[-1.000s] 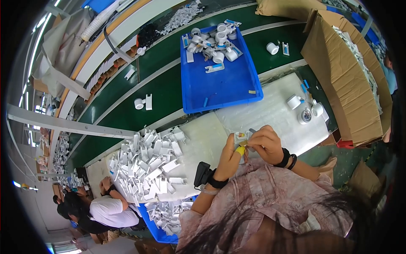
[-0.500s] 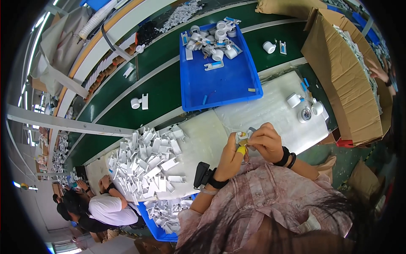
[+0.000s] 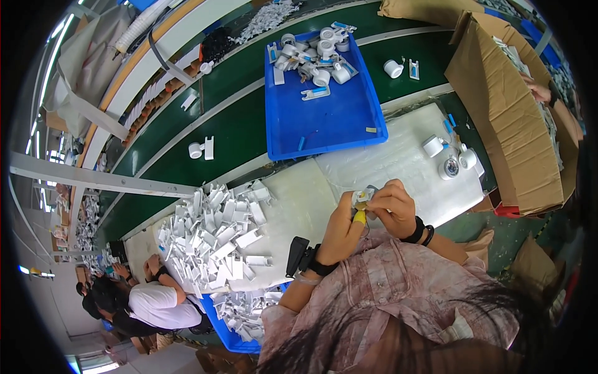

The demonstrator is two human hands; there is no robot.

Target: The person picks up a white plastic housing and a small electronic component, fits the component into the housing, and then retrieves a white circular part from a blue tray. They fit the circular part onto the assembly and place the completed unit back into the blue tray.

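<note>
A: What is found leftmost?
B: A heap of smooth, channel-shaped white pieces (image 3: 215,240); then the left hand (image 3: 340,234), clamped on a small white part (image 3: 361,197) between both hands
A: And beside it?
B: A tilted yellow piece (image 3: 359,216) is pointed up toward it; the right hand (image 3: 394,210) is bunched equally near, its pinch cannot be told

2 forearms (image 3: 447,252) angled inward; left hand (image 3: 341,234), right hand (image 3: 393,210) close together, fingers curled.
</note>
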